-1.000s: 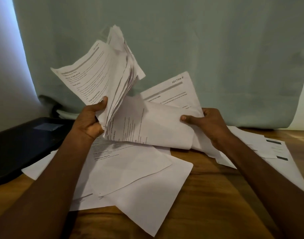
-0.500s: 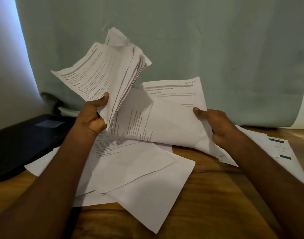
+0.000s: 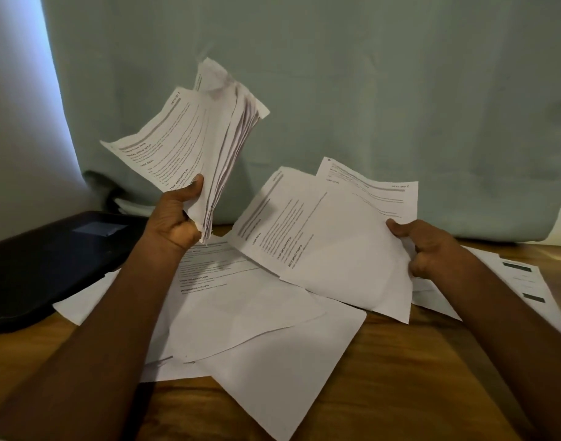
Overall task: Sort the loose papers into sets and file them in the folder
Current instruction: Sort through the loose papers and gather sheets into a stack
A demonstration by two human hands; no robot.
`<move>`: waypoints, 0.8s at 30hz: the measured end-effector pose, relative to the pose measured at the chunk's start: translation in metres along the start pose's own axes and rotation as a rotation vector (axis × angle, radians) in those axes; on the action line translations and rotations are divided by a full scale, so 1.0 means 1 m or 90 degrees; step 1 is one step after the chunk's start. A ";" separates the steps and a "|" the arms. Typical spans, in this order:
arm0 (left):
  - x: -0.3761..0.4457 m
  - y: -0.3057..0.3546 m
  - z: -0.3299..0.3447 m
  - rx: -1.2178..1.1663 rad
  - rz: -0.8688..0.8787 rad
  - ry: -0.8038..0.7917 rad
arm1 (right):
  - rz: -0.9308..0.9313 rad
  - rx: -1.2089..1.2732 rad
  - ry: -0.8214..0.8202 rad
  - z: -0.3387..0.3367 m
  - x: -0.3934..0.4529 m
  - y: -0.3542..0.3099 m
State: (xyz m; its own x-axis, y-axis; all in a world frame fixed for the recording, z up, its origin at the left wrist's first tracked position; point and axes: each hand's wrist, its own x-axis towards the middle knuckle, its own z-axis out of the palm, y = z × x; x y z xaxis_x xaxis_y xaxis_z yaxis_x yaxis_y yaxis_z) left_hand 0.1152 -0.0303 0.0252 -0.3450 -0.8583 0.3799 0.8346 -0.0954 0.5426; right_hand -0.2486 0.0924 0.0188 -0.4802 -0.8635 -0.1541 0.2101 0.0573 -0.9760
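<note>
Your left hand [image 3: 177, 218] gripped raised stack [image 3: 193, 144], thumb on front. Your right hand [image 3: 428, 249] pinched two sheets [image 3: 330, 246] at 3 o'clock. Folder [image 3: 50, 262] at 9 o'clock.

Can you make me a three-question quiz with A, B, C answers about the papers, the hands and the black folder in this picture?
1. Where is the black folder?
A. on the table's left side
B. in the right hand
C. on top of the papers

2. What colour is the curtain?
A. red
B. pale green
C. black

3. What is the left hand doing?
A. resting flat
B. pointing
C. holding up a thick stack of papers

Answers:
1 A, it lies flat at the left edge.
2 B, pale green cloth fills the background.
3 C, its grip curls round the stack's lower edge.
</note>
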 end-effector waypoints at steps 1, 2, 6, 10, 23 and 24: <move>0.003 0.002 -0.004 -0.001 -0.004 -0.006 | -0.006 -0.002 0.006 -0.002 0.001 0.001; 0.006 0.004 -0.009 -0.010 -0.008 -0.007 | -0.007 -0.009 0.016 -0.004 0.005 0.003; 0.013 0.007 -0.020 -0.010 0.002 0.026 | -0.044 -0.016 0.051 -0.007 0.011 0.007; 0.006 0.001 -0.009 0.028 0.054 0.083 | -0.144 0.057 0.049 0.000 0.011 0.010; 0.001 -0.012 0.007 0.045 0.035 0.081 | -0.537 0.229 0.206 0.004 -0.009 -0.027; 0.000 -0.013 0.008 0.043 0.030 0.074 | -0.502 0.258 0.195 0.004 -0.009 -0.029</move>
State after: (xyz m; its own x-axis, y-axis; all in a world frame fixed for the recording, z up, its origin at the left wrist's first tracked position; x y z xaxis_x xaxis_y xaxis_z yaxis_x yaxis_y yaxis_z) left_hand 0.1007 -0.0255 0.0242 -0.2510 -0.9139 0.3191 0.8162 -0.0226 0.5773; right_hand -0.2469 0.0968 0.0495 -0.8014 -0.4064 0.4388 -0.0177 -0.7172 -0.6967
